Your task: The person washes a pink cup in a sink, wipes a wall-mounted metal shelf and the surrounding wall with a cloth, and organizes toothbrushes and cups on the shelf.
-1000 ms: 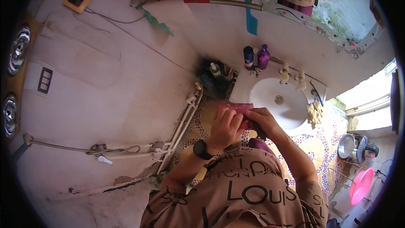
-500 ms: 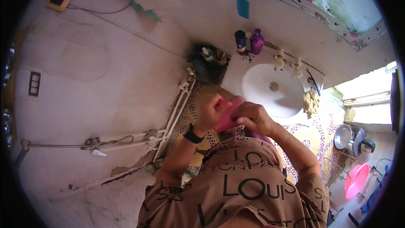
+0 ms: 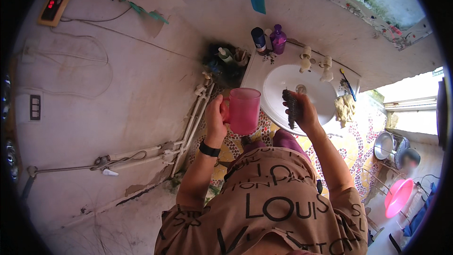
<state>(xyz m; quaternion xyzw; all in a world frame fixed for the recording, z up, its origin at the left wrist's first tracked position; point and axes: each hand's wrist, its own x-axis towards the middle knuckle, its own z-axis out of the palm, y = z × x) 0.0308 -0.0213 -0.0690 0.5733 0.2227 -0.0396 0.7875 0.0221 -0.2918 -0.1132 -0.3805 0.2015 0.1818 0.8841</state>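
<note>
My left hand is closed around the handle of a translucent pink mug, held upright in front of my body, just left of the sink. My right hand grips a dark, fuzzy scouring pad, which looks like steel wool, above the near part of the white sink basin. Mug and pad are apart. The inside of the mug's bottom cannot be made out.
Two taps stand behind the basin. A purple bottle and a dark can are at its back left corner. On its right lie a toothbrush and a yellowish cloth. Pipes run along the left wall.
My hands were together at the tilted mug and have moved apart. The left now has the mug upright by its handle; the right has shifted over the basin, the dark pad showing in it.
</note>
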